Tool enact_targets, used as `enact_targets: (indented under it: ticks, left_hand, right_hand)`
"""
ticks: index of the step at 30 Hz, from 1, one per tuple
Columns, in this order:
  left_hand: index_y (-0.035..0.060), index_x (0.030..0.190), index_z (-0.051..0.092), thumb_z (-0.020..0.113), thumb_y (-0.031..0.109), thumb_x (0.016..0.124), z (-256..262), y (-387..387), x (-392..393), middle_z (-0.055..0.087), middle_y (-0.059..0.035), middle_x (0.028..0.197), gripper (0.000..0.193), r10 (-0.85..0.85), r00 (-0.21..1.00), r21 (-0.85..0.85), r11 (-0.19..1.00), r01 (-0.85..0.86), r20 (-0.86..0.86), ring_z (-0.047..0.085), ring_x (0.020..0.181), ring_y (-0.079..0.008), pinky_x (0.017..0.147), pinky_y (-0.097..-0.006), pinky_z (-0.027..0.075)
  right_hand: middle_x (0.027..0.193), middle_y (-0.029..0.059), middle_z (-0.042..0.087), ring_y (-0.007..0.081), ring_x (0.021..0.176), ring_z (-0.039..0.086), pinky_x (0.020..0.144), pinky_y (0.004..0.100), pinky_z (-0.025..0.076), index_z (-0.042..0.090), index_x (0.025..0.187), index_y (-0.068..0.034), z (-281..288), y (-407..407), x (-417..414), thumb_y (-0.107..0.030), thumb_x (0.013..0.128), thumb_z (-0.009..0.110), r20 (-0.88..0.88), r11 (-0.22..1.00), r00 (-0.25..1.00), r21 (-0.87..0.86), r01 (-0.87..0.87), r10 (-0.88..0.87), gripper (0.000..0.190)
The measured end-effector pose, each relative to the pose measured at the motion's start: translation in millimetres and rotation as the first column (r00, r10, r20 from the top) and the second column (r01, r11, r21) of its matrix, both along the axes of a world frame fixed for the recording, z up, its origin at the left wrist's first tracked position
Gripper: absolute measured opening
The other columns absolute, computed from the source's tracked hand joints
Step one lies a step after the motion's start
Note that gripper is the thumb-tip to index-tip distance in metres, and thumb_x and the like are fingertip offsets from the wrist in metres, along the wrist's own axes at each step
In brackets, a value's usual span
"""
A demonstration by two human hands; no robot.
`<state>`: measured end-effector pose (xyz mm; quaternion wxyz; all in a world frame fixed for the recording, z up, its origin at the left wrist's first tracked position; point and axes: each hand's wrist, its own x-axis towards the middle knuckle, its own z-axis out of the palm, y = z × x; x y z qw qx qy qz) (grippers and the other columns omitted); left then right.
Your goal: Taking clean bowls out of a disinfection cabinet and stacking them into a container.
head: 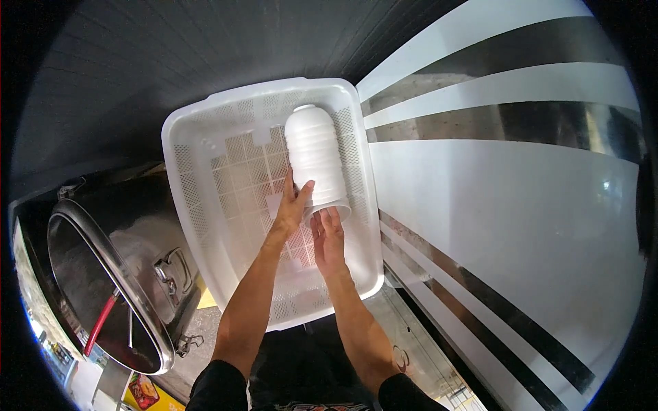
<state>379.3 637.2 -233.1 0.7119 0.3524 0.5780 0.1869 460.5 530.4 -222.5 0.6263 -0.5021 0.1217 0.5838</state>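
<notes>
A stack of nested white bowls or cups [314,154] lies on its side along the right part of a large white perforated plastic basket [226,293]. My left hand [294,205] rests against the lower left side of the stack, thumb and fingers around its edge. My right hand [328,239] is at the open mouth of the nearest piece, palm up, with its fingertips inside the rim. Whether the right fingers grip the rim cannot be told.
At the left stands a round steel vessel [167,354] with a metal rim, a latch and a red-handled tool in it. A glossy white panel with dark stripes [504,190] runs along the right. A dark ribbed surface [205,46] lies beyond the basket.
</notes>
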Motion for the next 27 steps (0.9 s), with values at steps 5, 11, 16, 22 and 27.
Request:
enact_targets:
  ticks: [5,11,16,22,27]
  left_hand:
    - [0.0040,0.163,0.008,0.059,0.057,0.098,-3.6,-2.6,0.6,0.022,-0.0259,0.164,0.098,0.039,0.993,-0.007,0.999,-0.038,0.113,0.023,0.152,-0.0385,0.124,-0.0482,0.024]
    - [0.0068,0.164,0.009,0.044,0.071,0.097,-14.0,-24.4,-6.7,0.018,-0.0207,0.167,0.099,0.069,0.997,-0.027,0.997,-0.069,0.024,0.023,0.153,-0.0376,0.122,-0.0492,0.027]
    - [0.0100,0.165,0.009,0.037,0.073,0.099,-17.9,-42.5,-1.8,0.016,-0.0174,0.168,0.095,0.060,0.998,-0.029,0.998,-0.060,-0.002,0.024,0.152,-0.0351,0.120,-0.0509,0.031]
    - [-0.0012,0.156,0.032,0.043,0.046,0.108,-12.3,-73.0,-22.0,0.036,-0.0216,0.158,0.068,0.212,0.977,0.104,0.972,-0.211,0.002,0.041,0.144,-0.0337,0.117,-0.0427,0.037]
    - [-0.0003,0.120,0.066,0.053,0.016,0.104,44.3,-122.8,-56.6,0.066,-0.0217,0.112,0.026,0.035,0.955,0.498,0.859,0.122,-0.295,0.066,0.101,-0.0364,0.087,-0.0401,0.053]
  right_hand:
    - [0.141,-0.0004,0.055,0.0132,0.131,0.050,0.110,0.0304,0.041,0.048,0.148,-0.012,-4.3,-0.9,6.8,-0.019,0.102,0.065,0.024,1.000,1.000,0.000,-0.013,0.013,0.050]
    - [0.154,0.0032,0.047,0.0193,0.143,0.042,0.116,0.0341,0.035,0.044,0.152,-0.012,1.2,-14.8,13.5,-0.021,0.102,0.066,0.052,0.998,0.997,0.014,-0.062,0.061,0.055]
    - [0.159,0.0067,0.042,0.0208,0.147,0.039,0.117,0.0341,0.034,0.040,0.155,-0.010,-0.1,-23.9,22.0,-0.020,0.102,0.065,0.068,0.998,0.995,-0.015,-0.066,0.067,0.059]
    - [0.124,0.0010,0.065,0.0133,0.116,0.061,0.096,0.0247,0.048,0.062,0.124,-0.012,8.9,-34.5,23.8,-0.021,0.103,0.062,0.036,0.993,0.999,-0.115,0.014,-0.010,0.022]
    - [0.062,-0.0042,0.042,0.0065,0.051,0.035,0.044,0.0222,0.028,0.051,0.081,-0.016,37.8,-58.1,27.5,-0.031,0.108,0.052,-0.144,0.991,0.989,-0.130,0.017,-0.035,0.031]
